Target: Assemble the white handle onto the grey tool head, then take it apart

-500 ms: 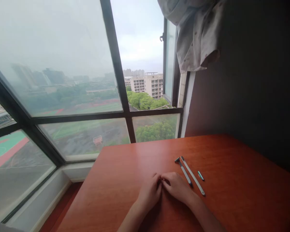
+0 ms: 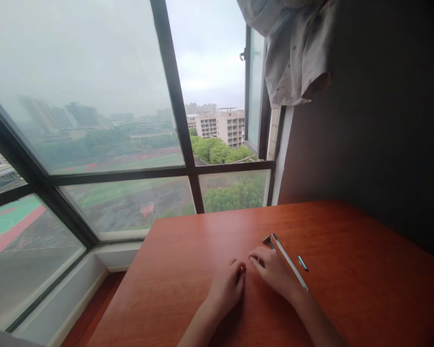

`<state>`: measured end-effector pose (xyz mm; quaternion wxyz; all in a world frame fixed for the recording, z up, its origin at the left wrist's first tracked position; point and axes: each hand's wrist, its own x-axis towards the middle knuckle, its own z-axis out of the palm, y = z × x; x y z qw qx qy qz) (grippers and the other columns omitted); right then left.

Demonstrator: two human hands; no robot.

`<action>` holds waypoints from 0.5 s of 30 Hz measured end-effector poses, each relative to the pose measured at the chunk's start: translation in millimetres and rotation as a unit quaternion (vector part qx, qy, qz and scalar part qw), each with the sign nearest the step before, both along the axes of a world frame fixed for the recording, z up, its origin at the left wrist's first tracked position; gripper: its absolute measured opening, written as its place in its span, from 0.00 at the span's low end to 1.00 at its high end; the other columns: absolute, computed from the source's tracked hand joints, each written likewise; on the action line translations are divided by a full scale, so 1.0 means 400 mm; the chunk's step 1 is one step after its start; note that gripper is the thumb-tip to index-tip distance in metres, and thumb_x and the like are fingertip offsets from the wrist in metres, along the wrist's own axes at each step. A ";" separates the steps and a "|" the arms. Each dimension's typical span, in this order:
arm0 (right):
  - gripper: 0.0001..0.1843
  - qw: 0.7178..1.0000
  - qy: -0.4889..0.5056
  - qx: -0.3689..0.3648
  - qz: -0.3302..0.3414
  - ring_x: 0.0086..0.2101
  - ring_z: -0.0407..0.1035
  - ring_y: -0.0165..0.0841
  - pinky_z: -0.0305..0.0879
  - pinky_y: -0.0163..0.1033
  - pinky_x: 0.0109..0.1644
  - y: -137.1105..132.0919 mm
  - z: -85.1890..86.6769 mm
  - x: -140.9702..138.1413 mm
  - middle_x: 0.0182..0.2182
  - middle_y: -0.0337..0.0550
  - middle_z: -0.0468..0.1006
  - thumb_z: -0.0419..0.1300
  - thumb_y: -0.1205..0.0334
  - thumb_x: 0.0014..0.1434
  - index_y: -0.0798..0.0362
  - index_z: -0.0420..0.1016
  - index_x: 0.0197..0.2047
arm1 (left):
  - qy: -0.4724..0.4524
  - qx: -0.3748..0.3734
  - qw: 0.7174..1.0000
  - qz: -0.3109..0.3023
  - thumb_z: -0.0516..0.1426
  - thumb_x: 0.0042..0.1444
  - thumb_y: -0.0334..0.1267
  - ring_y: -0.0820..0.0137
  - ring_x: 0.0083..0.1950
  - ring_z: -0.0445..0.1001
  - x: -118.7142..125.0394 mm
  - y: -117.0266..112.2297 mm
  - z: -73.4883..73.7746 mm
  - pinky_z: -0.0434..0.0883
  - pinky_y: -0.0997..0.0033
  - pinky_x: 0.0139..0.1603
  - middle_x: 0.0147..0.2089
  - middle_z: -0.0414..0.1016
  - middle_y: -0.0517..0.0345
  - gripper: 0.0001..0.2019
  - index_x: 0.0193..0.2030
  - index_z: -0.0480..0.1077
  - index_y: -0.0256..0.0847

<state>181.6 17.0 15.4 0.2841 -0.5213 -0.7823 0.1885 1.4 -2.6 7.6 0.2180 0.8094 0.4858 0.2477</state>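
Bench (image 2: 173, 279) reddish-brown, set by the window. Left hand (image 2: 224, 289) over the near middle, its grip narrow, thumb and fingers closed on a small dark-red piece (image 2: 242, 266); the piece sits at the fingertips, on the side facing right, too small to identify. Right hand (image 2: 274, 271) just to the right, apart from it; fingers curled, tips near one another. Cannot tell whether this grip holds anything. Razor (image 2: 266, 239): head shows beyond the right hand, handle mostly hidden by it. Long pale stick (image 2: 289, 260) slants from far left to near right, its near end by the right wrist. Short teal piece (image 2: 302, 262) farthest right, clear of both hands.
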 end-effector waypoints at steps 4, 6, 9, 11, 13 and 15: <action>0.14 0.991 -0.011 0.016 -0.131 0.36 0.71 0.36 0.63 0.38 0.41 0.015 -0.013 0.132 0.39 0.46 0.77 0.49 0.60 0.61 0.50 0.76 0.40 | 0.005 -0.007 1.000 0.000 0.48 0.58 0.30 0.67 0.39 0.71 -0.001 -0.001 0.006 0.65 0.72 0.38 0.39 0.71 0.52 0.09 0.38 0.69 0.41; 0.15 0.979 -0.064 -0.001 -0.195 0.37 0.72 0.37 0.63 0.38 0.40 0.009 -0.037 0.209 0.40 0.47 0.76 0.49 0.61 0.60 0.49 0.76 0.42 | 0.003 -0.008 1.000 -0.003 0.48 0.58 0.29 0.67 0.39 0.71 -0.002 0.000 0.006 0.65 0.72 0.39 0.39 0.71 0.52 0.10 0.38 0.69 0.41; 0.15 0.958 -0.136 -0.028 -0.252 0.37 0.72 0.38 0.62 0.38 0.37 -0.007 -0.080 0.291 0.42 0.49 0.74 0.52 0.61 0.58 0.49 0.76 0.45 | -0.001 -0.009 1.000 -0.003 0.48 0.58 0.30 0.67 0.38 0.71 -0.002 0.002 0.004 0.65 0.72 0.38 0.38 0.71 0.52 0.10 0.38 0.69 0.41; 0.15 0.957 -0.146 -0.043 -0.248 0.36 0.72 0.37 0.62 0.37 0.36 -0.014 -0.101 0.310 0.42 0.48 0.73 0.53 0.61 0.57 0.49 0.76 0.45 | -0.002 -0.012 1.000 0.000 0.48 0.58 0.30 0.67 0.39 0.71 -0.001 0.002 0.004 0.65 0.72 0.38 0.39 0.71 0.52 0.10 0.38 0.70 0.41; 0.16 0.967 -0.127 -0.044 -0.217 0.37 0.72 0.35 0.63 0.36 0.38 -0.013 -0.111 0.303 0.42 0.48 0.73 0.52 0.64 0.57 0.49 0.76 0.46 | -0.001 -0.014 1.000 0.001 0.48 0.58 0.30 0.67 0.39 0.70 -0.001 0.002 0.004 0.65 0.72 0.38 0.39 0.71 0.52 0.10 0.38 0.70 0.41; 0.18 0.976 -0.106 -0.042 -0.185 0.38 0.72 0.34 0.63 0.35 0.40 -0.006 -0.110 0.281 0.42 0.46 0.73 0.49 0.68 0.57 0.50 0.76 0.46 | -0.002 -0.013 1.000 0.000 0.48 0.58 0.30 0.67 0.39 0.71 -0.001 0.002 0.005 0.65 0.71 0.39 0.39 0.71 0.52 0.10 0.38 0.70 0.41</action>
